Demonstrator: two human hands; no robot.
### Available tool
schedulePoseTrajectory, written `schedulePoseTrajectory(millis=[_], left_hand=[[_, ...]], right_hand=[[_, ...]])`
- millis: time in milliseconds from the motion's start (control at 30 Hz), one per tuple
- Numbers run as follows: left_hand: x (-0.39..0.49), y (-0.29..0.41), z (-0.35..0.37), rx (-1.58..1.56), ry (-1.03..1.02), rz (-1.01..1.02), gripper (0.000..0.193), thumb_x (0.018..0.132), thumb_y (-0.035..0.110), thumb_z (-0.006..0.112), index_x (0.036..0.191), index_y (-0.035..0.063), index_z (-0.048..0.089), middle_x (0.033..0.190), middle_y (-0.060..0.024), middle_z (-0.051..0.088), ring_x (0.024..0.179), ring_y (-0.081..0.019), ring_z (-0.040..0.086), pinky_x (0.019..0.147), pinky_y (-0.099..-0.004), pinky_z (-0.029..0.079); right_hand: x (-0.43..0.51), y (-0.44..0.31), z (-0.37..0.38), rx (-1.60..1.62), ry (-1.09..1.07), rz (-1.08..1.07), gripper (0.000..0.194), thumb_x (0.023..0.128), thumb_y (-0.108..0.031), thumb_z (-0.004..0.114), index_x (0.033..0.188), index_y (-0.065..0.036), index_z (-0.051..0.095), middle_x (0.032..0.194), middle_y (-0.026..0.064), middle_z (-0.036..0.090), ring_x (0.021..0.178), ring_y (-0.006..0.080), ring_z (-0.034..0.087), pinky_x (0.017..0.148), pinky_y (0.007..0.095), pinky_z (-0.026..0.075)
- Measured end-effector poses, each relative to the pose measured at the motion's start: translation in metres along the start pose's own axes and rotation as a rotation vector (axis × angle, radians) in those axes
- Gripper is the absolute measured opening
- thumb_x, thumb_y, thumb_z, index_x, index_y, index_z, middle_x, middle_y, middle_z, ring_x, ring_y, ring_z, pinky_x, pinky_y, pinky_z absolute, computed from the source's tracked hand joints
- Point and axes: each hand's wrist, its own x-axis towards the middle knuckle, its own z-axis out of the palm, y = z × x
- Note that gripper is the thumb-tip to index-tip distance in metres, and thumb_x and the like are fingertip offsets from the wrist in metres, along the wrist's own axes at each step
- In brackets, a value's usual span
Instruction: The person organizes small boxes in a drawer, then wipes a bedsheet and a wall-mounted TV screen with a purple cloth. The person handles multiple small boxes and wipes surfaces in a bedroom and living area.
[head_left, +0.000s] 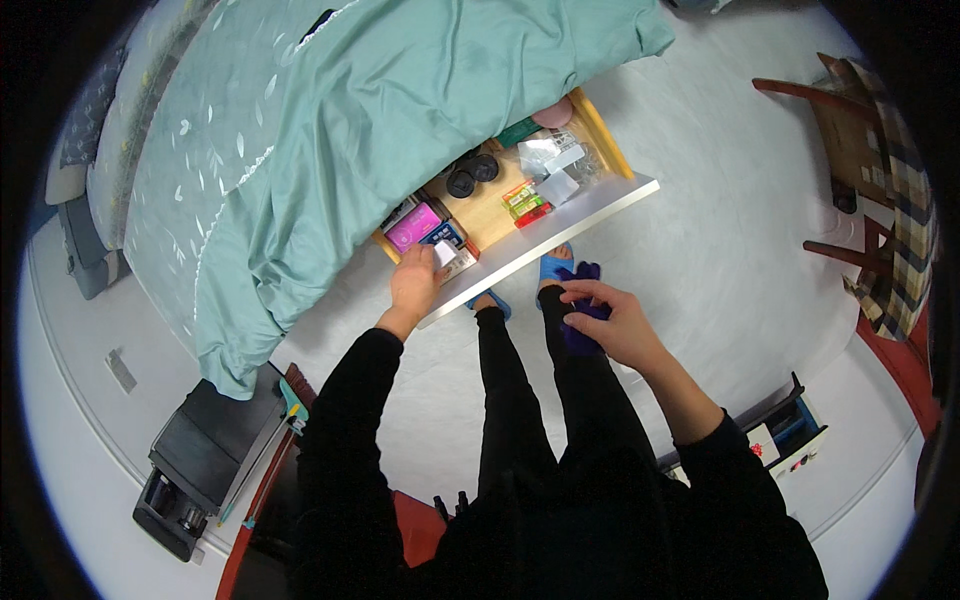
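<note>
My left hand (415, 285) is over the near left corner of an open wooden drawer (491, 217), its fingers at a small white box (445, 253). The box appears held against the fingers, partly covered by them. Just beneath lies a printed carton (463, 264). Beside these are a pink-purple box (412, 226) and a dark blue box (441, 235). In front of the drawer, over my leg, my right hand (619, 326) has its thumb and forefinger apart. A dark purple glove (583, 341) shows behind those fingers; whether the hidden fingers grip it, I cannot tell.
Black round-topped containers (471, 176), small colourful packs (525, 202) and clear plastic packaging (559, 157) lie in the drawer. A green bed cover (450, 82) overhangs its back. A wooden chair (847, 135) stands right; a black bin (225, 439) and broom (300, 386) are lower left.
</note>
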Motion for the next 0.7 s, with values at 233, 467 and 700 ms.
schedulePoseTrajectory(millis=[233, 467, 700], left_hand=[[0.018, -0.003, 0.065, 0.22, -0.022, 0.001, 0.036, 0.071, 0.017, 0.068, 0.102, 0.005, 0.055, 0.099, -0.0096, 0.054, 0.099, -0.0274, 0.053, 0.079, -0.0398, 0.046], [0.02, -0.008, 0.078, 0.232, -0.07, -0.069, 0.034, 0.072, 0.017, 0.068, 0.102, 0.005, 0.055, 0.103, -0.0103, 0.055, 0.103, -0.0284, 0.054, 0.08, -0.0409, 0.048], [0.017, -0.01, 0.073, 0.13, -0.155, -0.07, 0.034, 0.073, 0.015, 0.068, 0.102, 0.004, 0.055, 0.105, -0.0124, 0.056, 0.103, -0.0305, 0.056, 0.08, -0.0405, 0.051]], right_hand=[[0.009, 0.019, 0.003, -0.04, -0.036, 0.047, 0.036, 0.076, -0.011, 0.071, 0.108, 0.0, 0.06, 0.099, 0.0094, 0.065, 0.091, 0.0174, 0.061, 0.086, 0.0289, 0.046], [0.012, 0.029, 0.008, -0.037, -0.075, 0.067, 0.035, 0.076, -0.013, 0.071, 0.109, -0.001, 0.061, 0.099, 0.0099, 0.065, 0.092, 0.0182, 0.061, 0.085, 0.0288, 0.047], [0.012, 0.029, 0.01, -0.085, -0.083, 0.06, 0.036, 0.077, -0.014, 0.071, 0.109, -0.001, 0.061, 0.1, 0.0104, 0.065, 0.093, 0.0187, 0.061, 0.085, 0.0289, 0.047]])
